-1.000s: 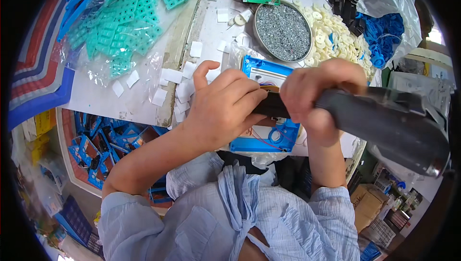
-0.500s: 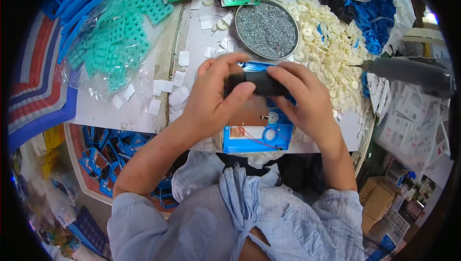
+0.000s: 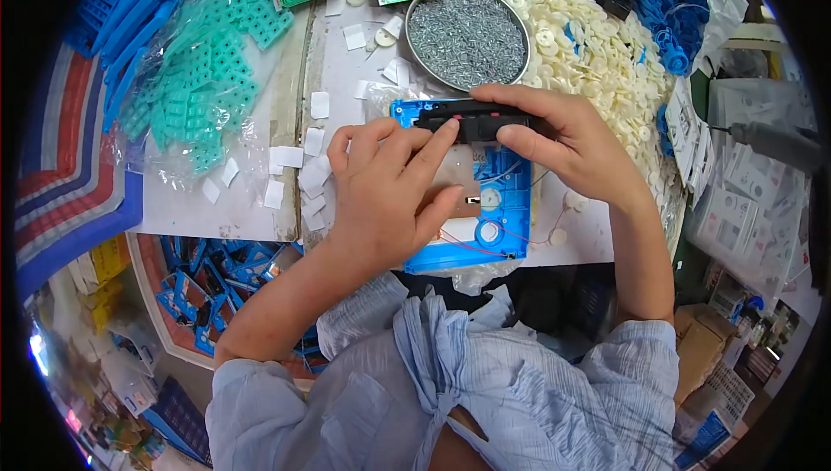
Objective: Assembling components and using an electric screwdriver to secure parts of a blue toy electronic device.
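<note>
In front of me lies a blue plastic housing (image 3: pixel 518 178) with a brown circuit board (image 3: pixel 460 175) in it and thin red wires (image 3: pixel 472 246) near its front edge. A long black plastic part (image 3: pixel 479 127) lies across the far end of the housing. My right hand (image 3: pixel 576 138) grips its right end, fingers on the far side and thumb on the near side. My left hand (image 3: pixel 381 181) rests over the left side of the housing, fingers spread, index fingertip touching the black part and thumb over the board. That hand hides the housing's left edge.
Beyond the housing stands a round tin of screws (image 3: pixel 467 38). Cream plastic discs (image 3: pixel 597 55) are heaped right of it. Teal rubber keypads (image 3: pixel 203 81) lie at left, white squares (image 3: pixel 313 177) nearer. An electric screwdriver (image 3: pixel 775 144) hangs at right. A bin of blue assemblies (image 3: pixel 208 289) sits lower left.
The black part, held by both hands over the board, is now lengthwise across the housing's far end. My left hand has spread its fingers; my right has moved right. The screwdriver appears further right and lower.
</note>
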A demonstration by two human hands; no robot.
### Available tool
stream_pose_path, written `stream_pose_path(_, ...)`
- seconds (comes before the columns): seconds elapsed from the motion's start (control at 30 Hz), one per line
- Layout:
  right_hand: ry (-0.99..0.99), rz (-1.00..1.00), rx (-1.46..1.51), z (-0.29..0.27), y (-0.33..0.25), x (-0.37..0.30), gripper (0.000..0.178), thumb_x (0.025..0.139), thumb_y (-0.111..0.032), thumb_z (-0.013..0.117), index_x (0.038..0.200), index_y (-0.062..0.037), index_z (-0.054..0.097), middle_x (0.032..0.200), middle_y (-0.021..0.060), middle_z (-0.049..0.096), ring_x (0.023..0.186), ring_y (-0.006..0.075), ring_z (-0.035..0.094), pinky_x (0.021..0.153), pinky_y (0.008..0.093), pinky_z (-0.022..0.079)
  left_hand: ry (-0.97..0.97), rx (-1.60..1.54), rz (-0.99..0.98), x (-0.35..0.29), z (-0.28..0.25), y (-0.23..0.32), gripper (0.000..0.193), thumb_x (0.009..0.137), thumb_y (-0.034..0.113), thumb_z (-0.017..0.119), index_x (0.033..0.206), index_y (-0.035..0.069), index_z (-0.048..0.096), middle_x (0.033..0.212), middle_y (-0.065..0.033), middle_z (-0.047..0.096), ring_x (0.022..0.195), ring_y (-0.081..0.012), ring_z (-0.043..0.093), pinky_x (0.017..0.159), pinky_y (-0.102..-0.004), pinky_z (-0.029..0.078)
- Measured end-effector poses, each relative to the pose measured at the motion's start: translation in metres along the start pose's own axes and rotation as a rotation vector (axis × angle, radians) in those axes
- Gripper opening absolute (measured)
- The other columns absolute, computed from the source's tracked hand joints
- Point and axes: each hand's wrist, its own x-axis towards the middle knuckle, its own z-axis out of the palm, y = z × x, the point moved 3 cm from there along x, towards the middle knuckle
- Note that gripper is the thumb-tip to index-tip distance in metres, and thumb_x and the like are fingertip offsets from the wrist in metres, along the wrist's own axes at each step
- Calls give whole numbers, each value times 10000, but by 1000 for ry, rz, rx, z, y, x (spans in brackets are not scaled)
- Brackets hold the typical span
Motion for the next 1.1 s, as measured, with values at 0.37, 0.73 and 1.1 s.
stream_pose_path(0.37,136,-316,-736,18,-12,-4,509,861,-275,774,1340,-153,654,1133,106,650,1004,323,618,836,387,554,83,-125,34,-1,2,-3,571,767,59,735,1324,-17,637,1106,-158,625,974,-329,590,878,-446,458)
stream_pose_path(0.73,151,-274,-711,25,11,-6,586,804,-114,807,1365,-185,655,1330,90,607,1126,361,541,970,441,508,-8,57,10,3,-5,8,535,762,141,751,1274,9,670,1165,-119,599,1014,-294,582,872,-438,439)
stream_pose_path(1.1,216,-513,788,-72,-40,7,1169,789,-719,735,1611,-40,255,1459,214,539,1227,323,576,1121,526,389,-77,96,204,131,14,-61,123,859,237,739,894,120,728,900,-59,671,997,-293,644,905,-468,440)
